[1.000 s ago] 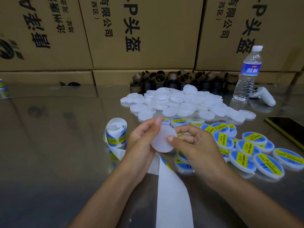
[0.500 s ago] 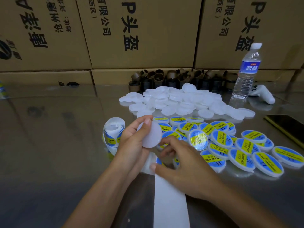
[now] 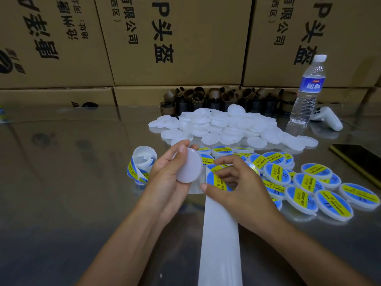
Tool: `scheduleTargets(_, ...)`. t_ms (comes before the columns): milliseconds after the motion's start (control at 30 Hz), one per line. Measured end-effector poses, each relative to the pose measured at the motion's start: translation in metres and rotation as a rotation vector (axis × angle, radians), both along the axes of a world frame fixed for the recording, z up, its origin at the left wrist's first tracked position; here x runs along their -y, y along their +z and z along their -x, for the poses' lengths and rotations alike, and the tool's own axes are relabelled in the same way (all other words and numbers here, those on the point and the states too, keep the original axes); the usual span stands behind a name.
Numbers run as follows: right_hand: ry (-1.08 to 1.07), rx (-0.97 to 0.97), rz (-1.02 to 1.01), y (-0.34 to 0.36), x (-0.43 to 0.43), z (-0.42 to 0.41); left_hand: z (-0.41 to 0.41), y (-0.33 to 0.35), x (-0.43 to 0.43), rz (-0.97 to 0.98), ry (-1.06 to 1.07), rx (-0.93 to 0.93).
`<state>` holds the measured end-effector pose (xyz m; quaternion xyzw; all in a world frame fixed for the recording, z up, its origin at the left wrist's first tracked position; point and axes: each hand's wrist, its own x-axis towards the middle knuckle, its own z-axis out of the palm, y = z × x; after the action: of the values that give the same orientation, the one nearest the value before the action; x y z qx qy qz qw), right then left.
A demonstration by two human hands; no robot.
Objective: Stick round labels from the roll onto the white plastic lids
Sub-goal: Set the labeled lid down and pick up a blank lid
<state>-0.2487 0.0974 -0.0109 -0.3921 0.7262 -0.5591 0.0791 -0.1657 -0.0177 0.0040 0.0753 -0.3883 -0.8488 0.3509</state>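
Watching the feed from my end: the biggest thing is the wall of cardboard boxes [image 3: 175, 42] with black print, stacked along the back. In front of them is the shiny metal table [image 3: 61, 182], which reflects the boxes. A long white backing strip [image 3: 220, 234] runs from the bottom edge up the middle to the hands. Further back there's a heap of blank white lids [image 3: 226, 124], and nearer on the right a spread of finished lids [image 3: 309, 182] with blue-and-yellow stickers facing up. A cluster of brown cardboard cores [image 3: 216, 98] stands against the boxes. A water bottle [image 3: 307, 93] stands upright back right, with a dark phone [image 3: 358, 159] at the right edge and a white controller [image 3: 329, 118] just beside the bottle. The label roll [image 3: 142, 166] sits left of the hands, loosely unwound. The left hand [image 3: 167, 182] grips a blank lid [image 3: 190, 166] above the table, tilted on edge, with the thumb on top and the fingers behind. The right hand [image 3: 241, 186] is curled over the strip's top end, thumb and fingertips pinching a round label [image 3: 216, 179] just beside that lid.
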Motion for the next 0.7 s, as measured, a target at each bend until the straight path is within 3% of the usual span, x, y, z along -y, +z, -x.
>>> scheduleTargets(167, -0.052, 0.057, 0.079, 0.002, 0.001, 0.009, 0.000, -0.003, -0.002, 0.164, 0.003, 0.040)
scheduleTargets(467, 0.053, 0.184, 0.188, 0.009, 0.001, 0.017, 0.000, -0.004, -0.003, 0.253, 0.087, 0.176)
scheduleTargets(600, 0.088, 0.213, 0.189, 0.007, 0.002, 0.015, 0.001, -0.009, -0.007, 0.442, 0.140, 0.295)
scheduleTargets(700, 0.129, 0.193, 0.181, 0.005, 0.002, 0.012, 0.002, -0.009, -0.009, 0.466, 0.145, 0.343)
